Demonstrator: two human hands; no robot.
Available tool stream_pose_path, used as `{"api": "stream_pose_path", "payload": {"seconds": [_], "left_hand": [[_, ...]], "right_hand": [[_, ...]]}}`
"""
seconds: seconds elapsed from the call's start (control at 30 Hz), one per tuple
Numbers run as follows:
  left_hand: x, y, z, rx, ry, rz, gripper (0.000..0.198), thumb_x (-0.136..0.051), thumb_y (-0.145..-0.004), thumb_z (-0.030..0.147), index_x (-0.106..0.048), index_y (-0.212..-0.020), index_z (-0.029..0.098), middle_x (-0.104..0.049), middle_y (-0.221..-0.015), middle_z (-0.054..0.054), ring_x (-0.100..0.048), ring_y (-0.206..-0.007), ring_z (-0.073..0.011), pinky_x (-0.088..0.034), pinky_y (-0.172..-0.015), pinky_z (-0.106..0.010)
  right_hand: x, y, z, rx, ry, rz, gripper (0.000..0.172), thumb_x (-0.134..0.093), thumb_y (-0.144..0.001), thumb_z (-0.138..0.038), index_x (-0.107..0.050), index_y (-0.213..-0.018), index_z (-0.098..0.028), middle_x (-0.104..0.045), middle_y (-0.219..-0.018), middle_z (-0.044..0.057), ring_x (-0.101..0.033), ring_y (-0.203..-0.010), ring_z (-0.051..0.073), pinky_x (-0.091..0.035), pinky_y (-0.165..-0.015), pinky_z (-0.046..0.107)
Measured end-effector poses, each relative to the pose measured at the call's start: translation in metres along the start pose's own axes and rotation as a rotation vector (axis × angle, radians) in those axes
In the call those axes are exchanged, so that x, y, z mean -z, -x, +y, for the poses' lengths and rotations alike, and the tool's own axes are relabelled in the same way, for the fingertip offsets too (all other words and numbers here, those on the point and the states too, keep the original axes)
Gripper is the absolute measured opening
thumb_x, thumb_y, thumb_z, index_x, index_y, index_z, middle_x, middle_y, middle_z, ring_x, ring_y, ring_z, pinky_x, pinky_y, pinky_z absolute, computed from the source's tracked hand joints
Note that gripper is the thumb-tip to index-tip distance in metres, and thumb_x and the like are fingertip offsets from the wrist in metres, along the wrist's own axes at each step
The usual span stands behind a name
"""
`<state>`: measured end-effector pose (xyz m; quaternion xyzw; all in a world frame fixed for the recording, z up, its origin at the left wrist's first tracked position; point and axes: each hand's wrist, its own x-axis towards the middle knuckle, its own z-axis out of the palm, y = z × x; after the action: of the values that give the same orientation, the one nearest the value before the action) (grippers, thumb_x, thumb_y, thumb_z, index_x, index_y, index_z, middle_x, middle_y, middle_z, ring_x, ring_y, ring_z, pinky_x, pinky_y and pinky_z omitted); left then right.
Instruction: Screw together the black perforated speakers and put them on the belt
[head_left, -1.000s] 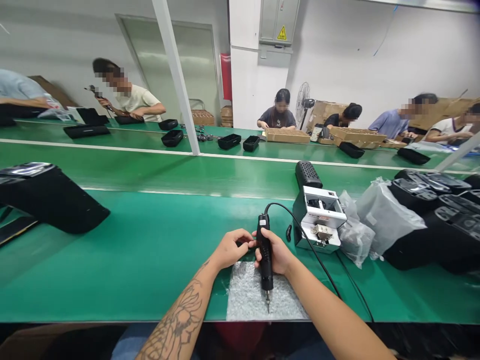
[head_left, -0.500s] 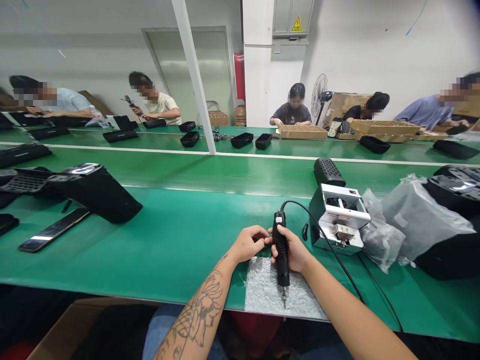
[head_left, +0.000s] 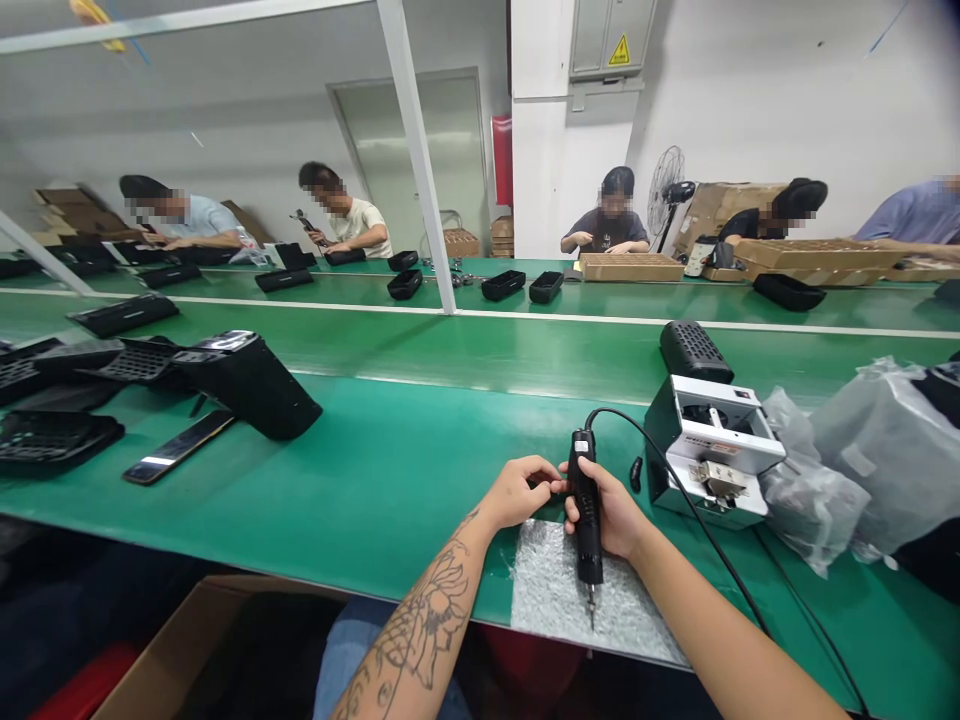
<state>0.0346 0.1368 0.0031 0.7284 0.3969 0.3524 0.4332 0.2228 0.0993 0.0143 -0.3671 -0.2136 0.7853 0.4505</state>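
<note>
My right hand [head_left: 611,512] is wrapped round a black electric screwdriver [head_left: 586,512], held upright with its bit pointing down over a sheet of bubble wrap [head_left: 559,598] at the table's front edge. My left hand [head_left: 519,490] is curled beside it, fingertips touching the screwdriver's upper body; whether it holds anything is hidden. The tool's black cable [head_left: 652,445] loops up and back to the right.
A white screw feeder [head_left: 712,448] with a black unit [head_left: 694,350] behind it stands right of my hands. Plastic bags [head_left: 862,455] lie further right. Black housings [head_left: 251,382] and a phone [head_left: 178,447] lie left. A cardboard box [head_left: 172,650] sits below. Several people work across the green table [head_left: 360,470].
The view has swung to the left and up, so more of the left table and the box below shows. My hands keep the same hold on the screwdriver.
</note>
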Motion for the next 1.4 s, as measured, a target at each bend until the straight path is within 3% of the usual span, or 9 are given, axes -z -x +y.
{"api": "stream_pose_path", "payload": {"seconds": [1.4], "left_hand": [[-0.0015, 0.0018, 0.0069, 0.036, 0.015, 0.018, 0.024, -0.058, -0.077, 0.010, -0.077, -0.091, 0.014, -0.077, -0.090, -0.004, -0.069, -0.082, -0.0159, -0.052, -0.077, -0.025]], "right_hand": [[0.0022, 0.0010, 0.0013, 0.011, 0.023, -0.006, 0.034, -0.062, -0.096, -0.049, -0.065, -0.112, -0.020, -0.074, -0.091, 0.003, -0.059, -0.049, 0.014, -0.060, -0.050, 0.038]]}}
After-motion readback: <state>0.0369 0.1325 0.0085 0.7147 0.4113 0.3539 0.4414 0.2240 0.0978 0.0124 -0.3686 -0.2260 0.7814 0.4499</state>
